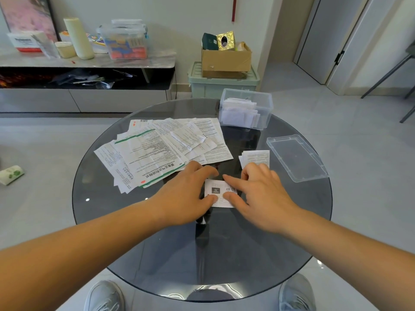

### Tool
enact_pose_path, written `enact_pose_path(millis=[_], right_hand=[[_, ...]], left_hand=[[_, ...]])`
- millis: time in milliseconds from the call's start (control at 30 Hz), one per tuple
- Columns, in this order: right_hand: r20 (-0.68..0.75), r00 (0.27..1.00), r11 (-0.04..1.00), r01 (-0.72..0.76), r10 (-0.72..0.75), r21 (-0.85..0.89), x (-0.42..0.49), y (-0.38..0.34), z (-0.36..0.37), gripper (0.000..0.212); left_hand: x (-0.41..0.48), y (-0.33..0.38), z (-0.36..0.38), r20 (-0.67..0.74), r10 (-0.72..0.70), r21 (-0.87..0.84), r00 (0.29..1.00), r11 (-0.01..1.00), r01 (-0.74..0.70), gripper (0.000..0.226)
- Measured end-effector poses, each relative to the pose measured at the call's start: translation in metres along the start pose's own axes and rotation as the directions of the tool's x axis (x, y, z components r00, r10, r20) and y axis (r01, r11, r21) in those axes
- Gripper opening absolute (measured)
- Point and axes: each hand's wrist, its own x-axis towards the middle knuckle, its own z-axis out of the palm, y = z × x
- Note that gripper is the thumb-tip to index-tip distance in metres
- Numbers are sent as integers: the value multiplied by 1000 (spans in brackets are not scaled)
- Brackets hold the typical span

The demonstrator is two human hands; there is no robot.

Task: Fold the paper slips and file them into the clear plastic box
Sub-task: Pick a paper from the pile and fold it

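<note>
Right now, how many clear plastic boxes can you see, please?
2: an open clear box on the round glass table, a lidded clear bin on the far sideboard; more may be hidden.

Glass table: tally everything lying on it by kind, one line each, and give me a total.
Clear plastic box, slips inside: 1
Loose clear lid: 1
Pile of unfolded sheets: 1 (sheets overlap, so they cannot be counted)
Stack of folded slips: 1
Single folded slip: 1
Total: 5
</note>
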Motion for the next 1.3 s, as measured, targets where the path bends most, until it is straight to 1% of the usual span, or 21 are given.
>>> enact_pose_path(millis=[133, 233, 333, 433, 533, 600, 667, 700, 800, 867, 933, 1000, 1067, 1167, 1200, 1300], right_hand=[[-14, 999, 996, 36, -37, -83, -2, -2, 3, 57], [-9, 999, 995, 42, -43, -93, -4, -4, 2, 67], [9, 998, 998, 64, -64, 15, -4, -3, -4, 54], [-85, 981, 978, 183, -174, 100, -11, -1, -9, 33], [-29, 964, 959, 265, -263, 105, -19, -2, -3, 36], [-18, 963, 956, 270, -270, 113, -19, -2, -3, 41], [-9, 965, 958, 263, -264, 119, -15, -1, -5, 44], [-20, 964, 956, 267, -266, 123, -14, -1, -6, 41], [-62, 961, 949, 276, -270, 149, -8, 1, -4, 22], [-64, 970, 949, 242, -233, 201, -4, 1, -3, 17], [-54, 988, 939, 153, -144, 308, 1, 3, -4, 16], [-14, 997, 914, 70, -71, 398, 5, 5, -6, 20], [28, 999, 885, 16, -33, 465, 8, 7, -9, 28], [69, 997, 874, -9, -28, 487, 12, 7, -14, 35], [80, 996, 880, -14, -27, 476, 13, 6, -16, 33], [105, 995, 868, -50, -2, 495, 17, 4, -21, 18]], left_hand=[[-1, 0, -8, 54, 19, -39, 998, 999, -17, 40], [-2, -2, -13, 99, 16, 7, 995, 1000, -16, 39], [-3, -2, -14, 118, 51, 100, 992, 993, -63, 40], [-5, -2, -12, 120, 103, 166, 987, 979, -122, 37], [-6, -2, -13, 93, 128, 218, 987, 965, -146, 34], [-5, -1, -14, 93, 110, 253, 990, 959, -130, 36], [-3, 2, -15, 97, 65, 243, 993, 966, -87, 38], [-1, 4, -15, 98, 43, 218, 994, 974, -63, 40], [10, 8, -17, 115, -23, 168, 993, 986, 3, 50], [18, 11, -20, 152, -68, 161, 986, 986, 43, 53], [24, 16, -23, 204, -130, 139, 970, 985, 103, 57], [29, 21, -27, 254, -192, 140, 948, 977, 160, 58], [35, 25, -29, 294, -217, 156, 931, 972, 177, 52], [38, 26, -30, 331, -222, 161, 917, 971, 177, 49], [38, 26, -29, 329, -212, 153, 920, 974, 170, 49], [36, 24, -28, 277, -154, 115, 948, 985, 126, 47]])
